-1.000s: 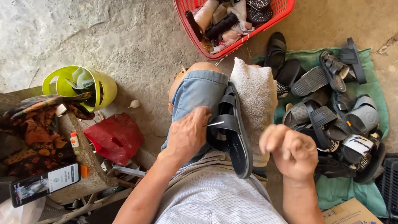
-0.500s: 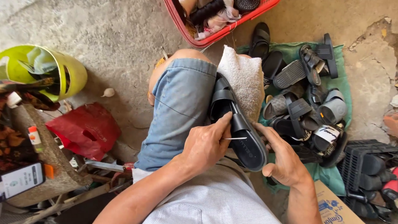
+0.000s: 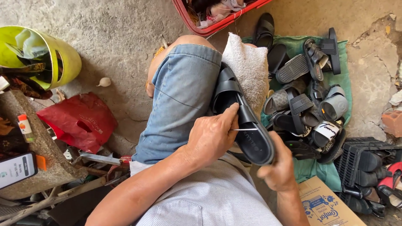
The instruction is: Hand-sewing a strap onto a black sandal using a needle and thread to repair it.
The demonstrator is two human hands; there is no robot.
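A black slide sandal [image 3: 240, 115] lies between my knees, its toe end against a white towel [image 3: 247, 67] on my right leg. My left hand [image 3: 211, 136] rests on the sandal's footbed and pinches a thin needle [image 3: 246, 129] that points right across the heel. My right hand [image 3: 278, 165] wraps the heel end from below, fingers closed around its edge. My left thigh wears blue denim shorts [image 3: 182, 98].
A pile of black and grey sandals [image 3: 307, 104] lies on a green cloth [image 3: 345, 79] at right. A red basket [image 3: 217, 16] stands beyond my knees. At left are a yellow-green helmet [image 3: 42, 52], a red bag [image 3: 77, 119], a phone [image 3: 16, 169]; a black crate [image 3: 368, 167] and cardboard box [image 3: 328, 207] at right.
My right hand dropped from a raised fist onto the sandal's heel. My left hand slid from the strap down to the footbed, with the needle between its fingers. The view shifted right.
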